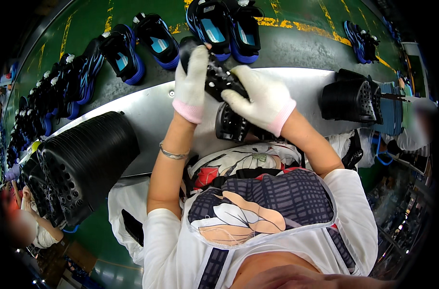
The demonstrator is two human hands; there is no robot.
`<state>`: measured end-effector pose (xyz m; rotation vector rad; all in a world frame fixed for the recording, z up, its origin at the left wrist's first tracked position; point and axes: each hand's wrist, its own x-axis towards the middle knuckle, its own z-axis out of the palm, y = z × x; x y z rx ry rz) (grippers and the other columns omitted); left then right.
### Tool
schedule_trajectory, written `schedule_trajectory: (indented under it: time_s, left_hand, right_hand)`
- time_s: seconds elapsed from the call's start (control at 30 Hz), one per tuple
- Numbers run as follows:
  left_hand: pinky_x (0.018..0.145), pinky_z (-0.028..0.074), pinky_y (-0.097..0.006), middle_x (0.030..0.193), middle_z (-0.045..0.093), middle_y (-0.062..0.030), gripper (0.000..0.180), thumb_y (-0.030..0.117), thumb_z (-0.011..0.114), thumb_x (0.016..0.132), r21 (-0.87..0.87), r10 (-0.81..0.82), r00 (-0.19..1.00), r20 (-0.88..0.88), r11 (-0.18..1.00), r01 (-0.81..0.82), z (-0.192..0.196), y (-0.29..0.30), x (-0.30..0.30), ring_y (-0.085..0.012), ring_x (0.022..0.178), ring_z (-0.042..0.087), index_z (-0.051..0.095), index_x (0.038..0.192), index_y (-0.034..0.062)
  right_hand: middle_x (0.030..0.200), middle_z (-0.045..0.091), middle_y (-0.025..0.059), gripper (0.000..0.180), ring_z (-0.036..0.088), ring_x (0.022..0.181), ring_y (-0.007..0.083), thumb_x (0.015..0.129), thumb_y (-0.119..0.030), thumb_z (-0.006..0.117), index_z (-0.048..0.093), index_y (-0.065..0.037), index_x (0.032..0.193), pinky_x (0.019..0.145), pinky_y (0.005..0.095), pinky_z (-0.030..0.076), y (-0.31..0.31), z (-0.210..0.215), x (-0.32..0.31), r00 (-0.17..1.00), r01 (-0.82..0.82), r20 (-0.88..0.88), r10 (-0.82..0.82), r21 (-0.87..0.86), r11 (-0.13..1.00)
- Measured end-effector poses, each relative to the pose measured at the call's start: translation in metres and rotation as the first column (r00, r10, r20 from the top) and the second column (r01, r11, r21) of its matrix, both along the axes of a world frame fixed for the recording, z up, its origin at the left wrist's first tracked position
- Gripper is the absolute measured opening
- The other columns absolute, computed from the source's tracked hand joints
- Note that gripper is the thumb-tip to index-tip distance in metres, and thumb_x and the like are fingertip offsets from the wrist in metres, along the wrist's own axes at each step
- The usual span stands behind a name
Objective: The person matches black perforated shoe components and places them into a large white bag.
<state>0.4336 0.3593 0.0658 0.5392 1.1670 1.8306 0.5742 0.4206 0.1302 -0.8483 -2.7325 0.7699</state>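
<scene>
Two gloved hands work together over a metal surface (152,108): the left hand (191,79) is closed around the upper end of a black perforated insole (218,77), and the right hand (260,96) grips its lower part, so the piece is held tilted just above the surface's far edge. A second black perforated piece (231,124) lies just under the right wrist. A large stack of black insoles (84,164) rests on the surface at the left and a smaller stack (349,100) at the right, which suggests many pieces remain to be handled. Beyond the surface, a green conveyor belt (296,45) carries a row of black-and-blue shoes (224,26); several nearest the hands already show light blue linings inside.
</scene>
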Motion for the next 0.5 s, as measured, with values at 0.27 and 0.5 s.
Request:
schedule_trajectory:
  time_s: [0.27, 0.5]
  left_hand:
    - [0.089, 0.048, -0.031, 0.12, 0.059, -0.0152, 0.037, 0.023, 0.06, 0.092, -0.06, -0.057, 0.469, -0.881, 0.998, 0.008, -0.033, 0.019, -0.028, -0.0231, 0.102, 0.06, 0.058, 0.121, 0.0009]
    - [0.089, 0.048, -0.043, 0.114, 0.058, -0.0132, 0.034, 0.02, 0.061, 0.083, -0.384, -0.354, 0.249, -0.901, 0.92, -0.081, -0.044, 0.051, -0.03, -0.0357, 0.103, 0.056, 0.059, 0.115, 0.0073]
  right_hand:
    - [0.079, 0.067, 0.0147, 0.037, 0.065, 0.075, 0.0353, 0.086, -0.041, 0.058, 0.057, -0.005, 0.094, 0.066, 0.0444, 0.052, 0.071, -0.003, 0.001, 0.955, -0.034, 0.292, -0.051, 0.278, 0.96]
    - [0.084, 0.065, 0.0233, 0.042, 0.063, 0.081, 0.0395, 0.082, -0.039, 0.055, 0.065, 0.0, 0.092, 0.075, 0.0438, 0.051, 0.126, 0.026, -0.066, 0.826, -0.191, 0.562, 0.056, 0.185, 0.964]
